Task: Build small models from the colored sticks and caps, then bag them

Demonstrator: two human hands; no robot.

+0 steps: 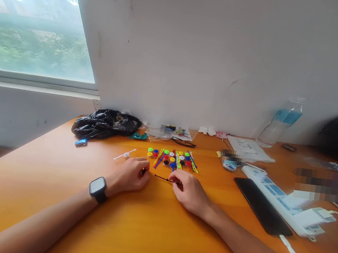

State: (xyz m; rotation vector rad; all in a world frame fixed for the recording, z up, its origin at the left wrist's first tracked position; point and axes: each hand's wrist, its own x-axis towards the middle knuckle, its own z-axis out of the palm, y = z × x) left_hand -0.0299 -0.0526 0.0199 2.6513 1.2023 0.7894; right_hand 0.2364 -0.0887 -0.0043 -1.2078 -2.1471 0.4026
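Observation:
My left hand [130, 174], with a watch on its wrist, is closed around a small black piece [143, 172], mostly hidden by the fingers; it looks like one of the small round pieces. My right hand [188, 191] pinches a thin black plastic stick [162, 177], whose free end points left toward my left hand. The two are apart. Just beyond my left hand lies a white stick [125, 154] beside a white round piece [126, 155]. Ahead of both hands, several coloured round pieces [166, 163] lie in rows among bundles of coloured sticks [194, 162].
A black plastic bag [104, 123] and a small blue packet [81, 143] lie back left. Clear plastic bags [171, 132] sit by the wall. At right are a phone [260, 205], a white power strip [279, 201] with chargers, and a water bottle [280, 123].

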